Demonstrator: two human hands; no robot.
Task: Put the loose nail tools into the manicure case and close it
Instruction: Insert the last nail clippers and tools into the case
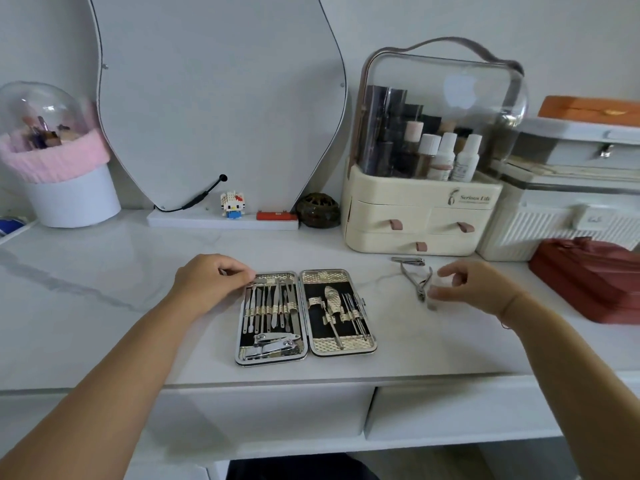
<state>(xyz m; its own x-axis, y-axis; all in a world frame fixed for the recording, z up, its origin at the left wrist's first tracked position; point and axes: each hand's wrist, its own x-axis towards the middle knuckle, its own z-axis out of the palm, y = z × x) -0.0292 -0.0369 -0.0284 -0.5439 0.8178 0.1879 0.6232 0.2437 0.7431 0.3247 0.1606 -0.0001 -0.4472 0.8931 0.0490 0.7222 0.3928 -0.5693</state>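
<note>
The manicure case [337, 346] lies open flat on the white table, gold-edged, with several steel tools strapped into both black halves. My left hand [207, 282] rests at the case's top left corner, fingers curled against its rim. Two loose tools lie to the right of the case: a small nail clipper [408, 260] and, nearer me, cuticle nippers [417, 282]. My right hand [474, 287] hovers just right of the nippers, thumb and fingers spread apart and blurred, holding nothing.
A cream cosmetics organiser [415, 216] with a clear lid stands behind the loose tools. A red pouch [588, 278] lies at the right. A mirror [221, 98], a small toy figure [232, 205] and a pink-rimmed jar [59, 168] line the back.
</note>
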